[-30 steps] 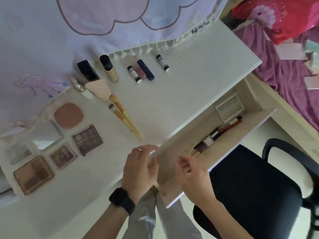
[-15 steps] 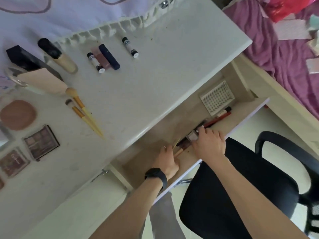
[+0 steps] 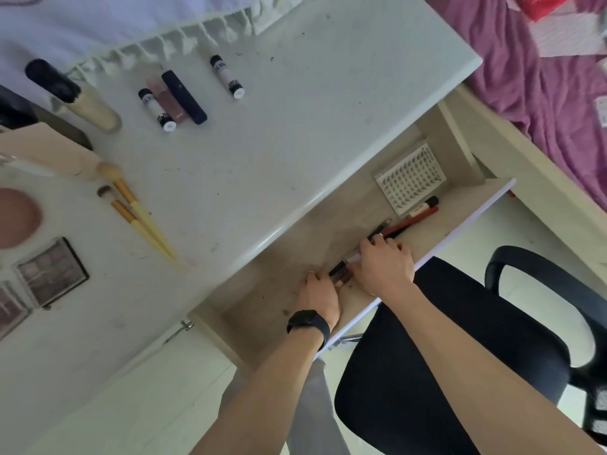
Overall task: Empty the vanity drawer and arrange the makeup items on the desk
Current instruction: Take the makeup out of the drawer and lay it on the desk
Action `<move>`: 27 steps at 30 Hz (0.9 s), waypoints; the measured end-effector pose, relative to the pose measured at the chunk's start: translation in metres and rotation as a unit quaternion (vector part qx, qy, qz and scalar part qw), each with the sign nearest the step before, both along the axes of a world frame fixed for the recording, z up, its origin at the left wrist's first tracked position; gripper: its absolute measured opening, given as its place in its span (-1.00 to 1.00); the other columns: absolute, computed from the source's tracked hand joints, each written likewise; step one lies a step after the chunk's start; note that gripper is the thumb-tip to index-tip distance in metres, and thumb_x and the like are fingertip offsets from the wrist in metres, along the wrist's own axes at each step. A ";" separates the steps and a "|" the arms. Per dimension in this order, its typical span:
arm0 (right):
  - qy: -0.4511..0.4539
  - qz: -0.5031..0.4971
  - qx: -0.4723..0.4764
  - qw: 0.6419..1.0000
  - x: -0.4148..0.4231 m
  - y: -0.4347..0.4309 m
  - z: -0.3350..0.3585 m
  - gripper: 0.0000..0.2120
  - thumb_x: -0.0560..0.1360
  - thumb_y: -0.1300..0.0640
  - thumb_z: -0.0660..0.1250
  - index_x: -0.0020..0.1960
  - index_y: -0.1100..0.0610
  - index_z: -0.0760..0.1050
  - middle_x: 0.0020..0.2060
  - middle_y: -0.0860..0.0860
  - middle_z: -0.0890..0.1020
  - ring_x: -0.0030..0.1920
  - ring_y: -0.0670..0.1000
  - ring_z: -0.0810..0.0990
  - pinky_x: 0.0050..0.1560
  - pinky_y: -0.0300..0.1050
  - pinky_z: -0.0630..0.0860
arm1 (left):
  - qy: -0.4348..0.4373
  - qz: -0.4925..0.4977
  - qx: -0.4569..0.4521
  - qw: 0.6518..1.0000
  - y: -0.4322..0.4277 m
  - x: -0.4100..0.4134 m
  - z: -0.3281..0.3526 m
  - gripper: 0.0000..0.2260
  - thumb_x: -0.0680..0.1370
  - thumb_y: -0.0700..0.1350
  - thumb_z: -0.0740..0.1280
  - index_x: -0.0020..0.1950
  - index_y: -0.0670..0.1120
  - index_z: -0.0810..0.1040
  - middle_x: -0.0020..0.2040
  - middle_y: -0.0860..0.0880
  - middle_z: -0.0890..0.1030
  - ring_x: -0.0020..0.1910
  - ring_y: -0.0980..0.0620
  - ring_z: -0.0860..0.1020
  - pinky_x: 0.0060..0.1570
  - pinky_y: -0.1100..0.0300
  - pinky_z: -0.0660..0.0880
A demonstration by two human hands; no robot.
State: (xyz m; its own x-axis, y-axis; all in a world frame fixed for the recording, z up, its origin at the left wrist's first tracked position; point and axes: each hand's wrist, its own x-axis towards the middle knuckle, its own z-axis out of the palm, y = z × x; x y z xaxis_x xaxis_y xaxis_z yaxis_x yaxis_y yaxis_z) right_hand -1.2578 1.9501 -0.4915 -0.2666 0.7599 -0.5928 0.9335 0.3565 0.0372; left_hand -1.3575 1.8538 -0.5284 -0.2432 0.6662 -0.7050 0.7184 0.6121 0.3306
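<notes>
Drawer [image 3: 279, 290] stands open below the desk's [image 3: 312, 126] front edge. Both hands are inside it, close together near its front edge. Right hand [image 3: 384, 267] curls over a bundle of pencils [image 3: 338, 269]. Left hand [image 3: 320, 298] meets the bundle's near end; its grip cannot be made out. Lash tray [image 3: 410, 178] lies in the drawer's right back corner. Two brushes [image 3: 141, 214] lie toward the desk's left edge.
</notes>
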 end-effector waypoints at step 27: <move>0.372 -0.372 0.059 0.849 0.007 -0.045 0.054 -0.74 0.53 -0.16 0.40 -0.01 0.03 0.55 -0.11 -0.11 0.60 -0.07 -0.14 0.57 -0.10 -0.31 0.43 | -0.275 -0.023 -0.112 0.955 -0.049 -0.089 0.067 -0.67 0.55 0.05 0.30 -0.33 -0.12 0.52 -0.42 0.02 0.58 -0.37 0.04 0.55 -0.07 0.10 0.53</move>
